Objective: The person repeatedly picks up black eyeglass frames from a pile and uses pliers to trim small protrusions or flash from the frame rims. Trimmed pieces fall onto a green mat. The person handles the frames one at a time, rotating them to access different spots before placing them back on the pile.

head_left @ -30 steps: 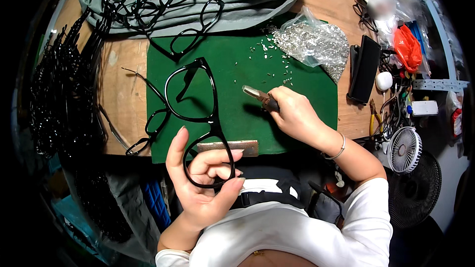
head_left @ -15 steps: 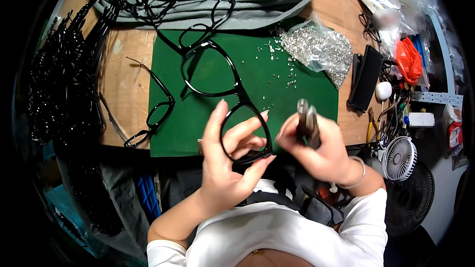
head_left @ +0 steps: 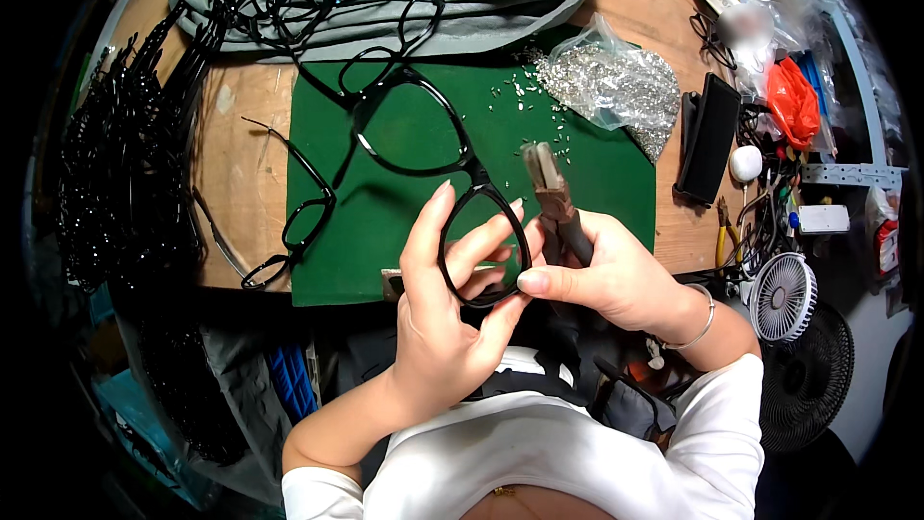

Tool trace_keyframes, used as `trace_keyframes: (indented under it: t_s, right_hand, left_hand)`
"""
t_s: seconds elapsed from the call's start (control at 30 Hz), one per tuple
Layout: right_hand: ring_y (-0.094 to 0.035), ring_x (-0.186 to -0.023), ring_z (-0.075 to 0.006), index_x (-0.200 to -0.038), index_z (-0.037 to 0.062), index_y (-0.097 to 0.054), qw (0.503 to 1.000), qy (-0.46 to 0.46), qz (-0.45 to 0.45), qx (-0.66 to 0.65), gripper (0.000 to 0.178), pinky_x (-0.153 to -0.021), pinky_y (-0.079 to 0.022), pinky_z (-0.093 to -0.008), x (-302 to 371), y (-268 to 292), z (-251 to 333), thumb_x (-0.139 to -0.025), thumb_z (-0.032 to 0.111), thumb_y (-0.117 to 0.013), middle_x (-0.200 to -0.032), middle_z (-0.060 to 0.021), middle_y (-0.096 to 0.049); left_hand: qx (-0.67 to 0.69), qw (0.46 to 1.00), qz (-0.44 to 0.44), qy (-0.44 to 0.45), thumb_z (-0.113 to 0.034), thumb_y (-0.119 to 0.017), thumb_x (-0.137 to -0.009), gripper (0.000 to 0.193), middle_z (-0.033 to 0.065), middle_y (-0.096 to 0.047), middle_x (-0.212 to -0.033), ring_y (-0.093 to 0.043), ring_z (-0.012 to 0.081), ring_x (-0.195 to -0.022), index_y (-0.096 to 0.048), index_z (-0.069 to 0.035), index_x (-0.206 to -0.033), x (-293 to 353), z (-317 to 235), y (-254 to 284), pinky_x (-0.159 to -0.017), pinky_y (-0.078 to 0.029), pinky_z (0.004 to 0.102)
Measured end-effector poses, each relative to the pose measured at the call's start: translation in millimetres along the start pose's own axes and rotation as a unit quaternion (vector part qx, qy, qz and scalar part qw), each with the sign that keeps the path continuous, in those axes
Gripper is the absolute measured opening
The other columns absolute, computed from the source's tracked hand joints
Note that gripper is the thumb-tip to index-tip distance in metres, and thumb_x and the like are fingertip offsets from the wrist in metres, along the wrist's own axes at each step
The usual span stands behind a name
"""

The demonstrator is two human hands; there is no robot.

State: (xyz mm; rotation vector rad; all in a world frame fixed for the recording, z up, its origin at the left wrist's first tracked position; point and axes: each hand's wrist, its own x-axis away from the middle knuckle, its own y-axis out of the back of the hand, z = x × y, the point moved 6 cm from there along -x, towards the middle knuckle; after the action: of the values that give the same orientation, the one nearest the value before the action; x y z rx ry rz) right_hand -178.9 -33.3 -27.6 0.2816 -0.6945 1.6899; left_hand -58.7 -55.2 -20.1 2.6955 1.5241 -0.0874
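A black eyeglass frame [head_left: 469, 156] is held up over the green mat [head_left: 385, 241], its near rim gripped by my left hand [head_left: 438, 318]. Fingers of that hand show through and around the near lens opening. My right hand [head_left: 616, 274] grips a pair of pliers [head_left: 556, 188], jaws pointing away from me. Its thumb touches the lower right of the same rim, beside my left fingertips. The pliers stay apart from the rim. Small silvery pieces [head_left: 525, 91] lie scattered on the mat beside an open clear bag [head_left: 616, 82] full of them.
Many black eyeglass frames pile up at left [head_left: 130, 164] and on a grey cloth [head_left: 500, 10] at the back. Another frame [head_left: 306, 221] lies at the mat's left edge. On the right are a black case [head_left: 707, 140], yellow-handled pliers [head_left: 724, 231] and a small white fan [head_left: 782, 297].
My right hand has come left to the rim, its thumb now against it. The pliers have swung so their jaws tilt away to the upper left. My left hand keeps its hold.
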Motion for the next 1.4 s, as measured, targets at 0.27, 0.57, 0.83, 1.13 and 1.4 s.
trace_keyframes:
  t_s: [0.27, 0.57, 0.83, 1.13, 1.4]
  right_hand:
    - [-0.048, -0.079, -0.0074, -0.090, 0.0011, -0.052, 0.993, -0.016, 0.097, -0.066, 0.018, -0.074, -0.041, -0.0233, 2, -19, 10, -0.082, 0.016, -0.059, -0.083, 0.0006, -0.052]
    - [-0.053, -0.066, -0.0120, -0.091, -0.0007, -0.053, 0.952, 0.006, 0.112, 0.284, 0.027, -0.061, -0.044, -0.0279, 28, -8, 13, -0.086, 0.025, -0.053, -0.071, -0.0082, -0.056]
    - [-0.056, -0.070, -0.0335, -0.092, -0.0062, -0.049, 0.910, -0.046, 0.215, 0.350, 0.038, -0.063, -0.044, -0.0387, 25, -25, 25, -0.087, 0.032, -0.046, -0.075, -0.0213, -0.055]
    - [-0.057, -0.062, -0.0360, -0.076, -0.0059, -0.053, 0.858, 0.026, 0.137, 0.495, 0.030, -0.059, -0.046, -0.0406, 20, -23, 19, -0.081, 0.024, -0.055, -0.064, -0.0209, -0.056]
    - [-0.059, -0.064, -0.0290, -0.094, -0.0039, -0.054, 0.902, -0.083, 0.195, 0.375, 0.042, -0.060, -0.046, -0.0352, 17, -9, 19, -0.083, 0.037, -0.052, -0.068, -0.0181, -0.058]
  left_hand:
    - [0.164, 0.983, 0.030, 0.076, 0.008, -0.061, -0.072, 0.086, 0.0193, -0.046, -0.118, -0.054, 0.0233, -0.101, -0.001, -0.006, -0.132, -2, -10, 9, -0.085, -0.046, 0.0331]
    - [0.204, 0.973, 0.060, 0.093, 0.012, -0.058, -0.072, 0.084, 0.0249, -0.042, -0.122, -0.059, 0.0160, -0.087, 0.000, -0.004, -0.131, 5, -21, 24, -0.077, -0.047, 0.0248]
    - [0.178, 0.975, 0.057, 0.123, 0.012, -0.058, -0.071, 0.085, 0.0239, -0.044, -0.120, -0.058, 0.0146, -0.088, -0.001, -0.004, -0.131, 7, -17, 23, -0.077, -0.046, 0.0233]
    - [0.190, 0.970, 0.070, 0.135, 0.010, -0.057, -0.074, 0.083, 0.0247, -0.042, -0.122, -0.059, 0.0176, -0.090, 0.002, -0.004, -0.131, 9, -11, 18, -0.077, -0.048, 0.0257]
    - [0.179, 0.969, 0.075, 0.151, 0.011, -0.056, -0.074, 0.083, 0.0245, -0.041, -0.123, -0.058, 0.0170, -0.091, 0.003, -0.004, -0.131, 5, -12, 20, -0.076, -0.049, 0.0268]
